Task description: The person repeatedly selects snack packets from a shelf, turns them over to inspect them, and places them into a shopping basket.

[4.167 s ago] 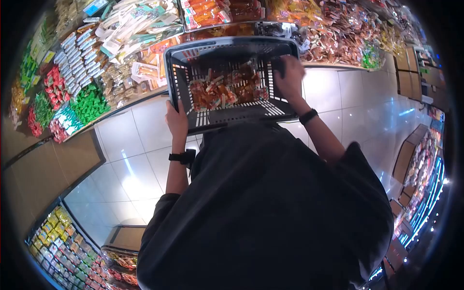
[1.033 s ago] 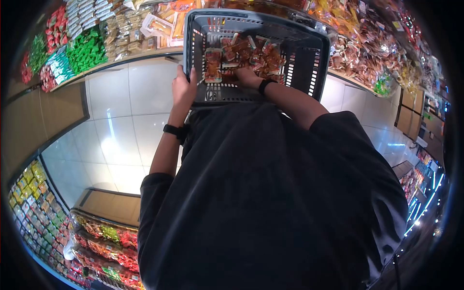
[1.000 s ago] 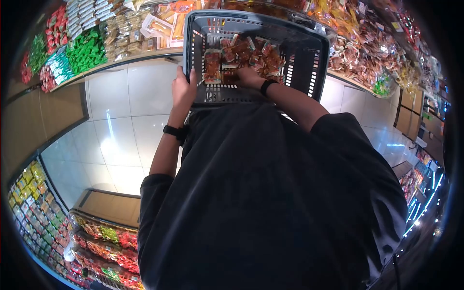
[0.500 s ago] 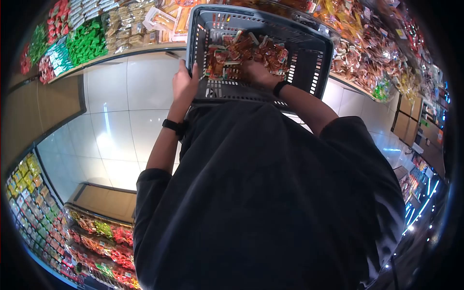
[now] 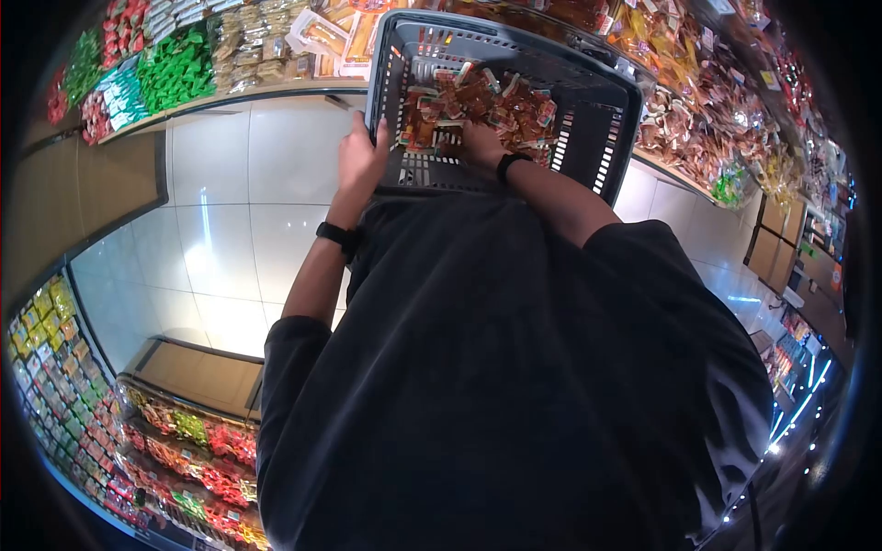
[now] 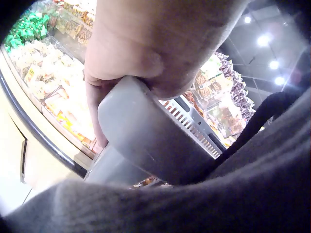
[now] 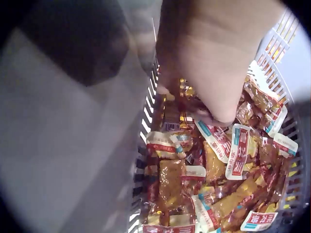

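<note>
A grey plastic shopping basket (image 5: 595, 92) with slotted walls leans against the person's front, its opening facing up. Vacuum-packed brown snack packets (image 5: 528, 115) with red and white labels lie heaped inside. My left hand (image 5: 363, 158) grips the left rim; the left wrist view shows fingers and palm wrapped around the basket's rim (image 6: 136, 121). Down inside, my right hand (image 5: 482, 147) reaches into the near side of the heap. In the right wrist view the hand (image 7: 214, 63) covers its own fingertips among the packets (image 7: 238, 150), so I cannot tell whether it holds one.
A display shelf of wrapped snacks (image 5: 175, 72) runs along the far side, close to the basket's far rim. More bagged goods (image 5: 698, 119) lie to the right. Pale tiled floor (image 5: 220, 257) stretches at left, with another display stand (image 5: 197, 376) behind.
My right hand has gone from the right rim into the basket, and over the last second has shifted among the packets, which have moved slightly. The left hand keeps its grip on the rim.
</note>
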A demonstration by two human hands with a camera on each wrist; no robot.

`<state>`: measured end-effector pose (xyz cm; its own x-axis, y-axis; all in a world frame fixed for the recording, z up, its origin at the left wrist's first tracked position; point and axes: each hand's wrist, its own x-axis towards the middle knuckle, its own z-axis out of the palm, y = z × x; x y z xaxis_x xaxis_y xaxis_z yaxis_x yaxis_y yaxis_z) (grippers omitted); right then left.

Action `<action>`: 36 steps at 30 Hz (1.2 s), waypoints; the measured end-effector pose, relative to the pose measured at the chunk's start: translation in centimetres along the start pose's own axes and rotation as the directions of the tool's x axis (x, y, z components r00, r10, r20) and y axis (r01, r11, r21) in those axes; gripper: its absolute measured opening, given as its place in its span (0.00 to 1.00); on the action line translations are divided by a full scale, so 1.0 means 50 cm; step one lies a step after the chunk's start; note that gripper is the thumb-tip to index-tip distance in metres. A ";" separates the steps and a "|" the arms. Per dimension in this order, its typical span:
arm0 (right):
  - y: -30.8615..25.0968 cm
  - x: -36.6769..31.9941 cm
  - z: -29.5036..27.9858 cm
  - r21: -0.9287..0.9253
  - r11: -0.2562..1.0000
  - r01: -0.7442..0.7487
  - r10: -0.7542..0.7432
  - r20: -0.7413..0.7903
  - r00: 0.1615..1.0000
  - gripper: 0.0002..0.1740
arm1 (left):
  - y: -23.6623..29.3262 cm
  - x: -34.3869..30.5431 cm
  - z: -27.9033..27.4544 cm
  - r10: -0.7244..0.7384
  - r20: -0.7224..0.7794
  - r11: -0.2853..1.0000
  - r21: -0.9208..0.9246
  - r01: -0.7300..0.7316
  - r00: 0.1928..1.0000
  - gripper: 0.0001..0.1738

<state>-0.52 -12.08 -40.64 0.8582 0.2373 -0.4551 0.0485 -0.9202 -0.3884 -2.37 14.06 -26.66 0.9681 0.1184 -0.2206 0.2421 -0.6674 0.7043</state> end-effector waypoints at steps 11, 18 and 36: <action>0.030 -0.017 0.026 -0.076 0.975 0.208 -0.200 0.105 0.974 0.15 | -0.004 0.002 0.009 0.026 -0.040 0.999 -0.026 -0.027 0.999 0.20; 0.038 0.013 0.039 0.092 0.980 0.177 -0.183 0.055 0.982 0.23 | 0.000 -0.001 0.008 0.009 -0.036 1.000 -0.014 -0.009 0.999 0.20; -0.032 -0.166 -0.271 0.464 0.859 0.218 -0.294 0.098 0.951 0.17 | 0.070 0.003 -0.089 0.538 -0.309 0.843 0.219 -0.491 0.784 0.17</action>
<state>-0.80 -16.82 -25.37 0.7518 0.5267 -0.3967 -0.0085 -0.5939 -0.8045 -1.10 15.03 -21.20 0.9093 -0.0383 0.4143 -0.2857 -0.7815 0.5547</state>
